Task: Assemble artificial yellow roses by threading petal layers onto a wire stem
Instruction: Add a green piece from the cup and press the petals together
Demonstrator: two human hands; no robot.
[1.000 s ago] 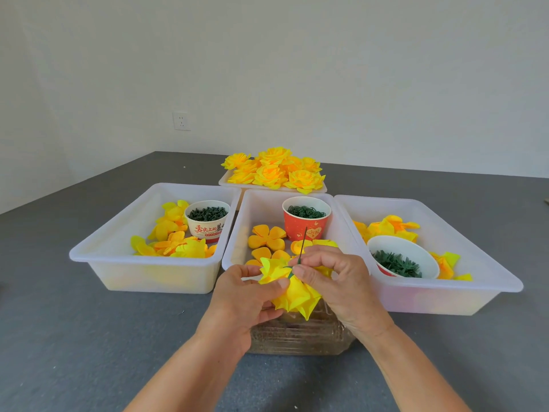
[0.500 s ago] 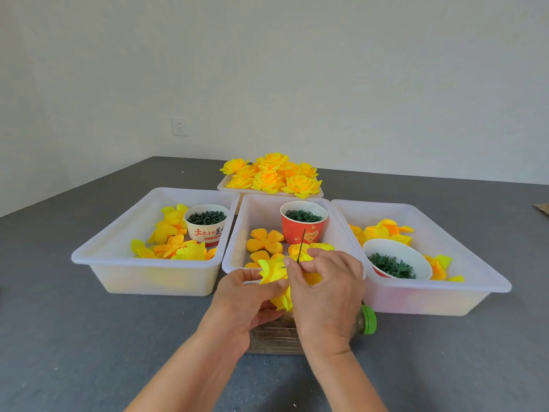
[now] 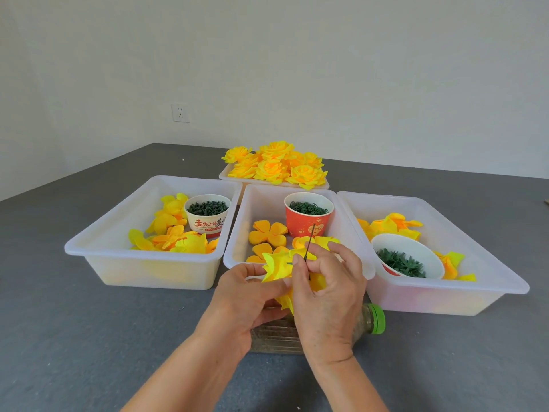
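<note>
— So, what do we see on the desk [image 3: 74,322]?
— Three white bins [image 3: 154,263] across its middle, finished roses [image 3: 276,168] toward the far edge.
— And nearer us?
— Our left hand [image 3: 246,301] grips the yellow petal layers [image 3: 279,267] at the near edge; our right hand [image 3: 326,295] pinches the wire stem [image 3: 309,242], upright through them.

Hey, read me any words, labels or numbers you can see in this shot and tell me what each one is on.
"舌尖上的美": red characters on the white paper cup in the left bin; the last character is partly cut off.
The smaller red line under it on that cup: too small to read.
Red paper cup in the middle bin: gold heart design, any lettering too blurred to read.
Nothing else carries readable text.
</note>
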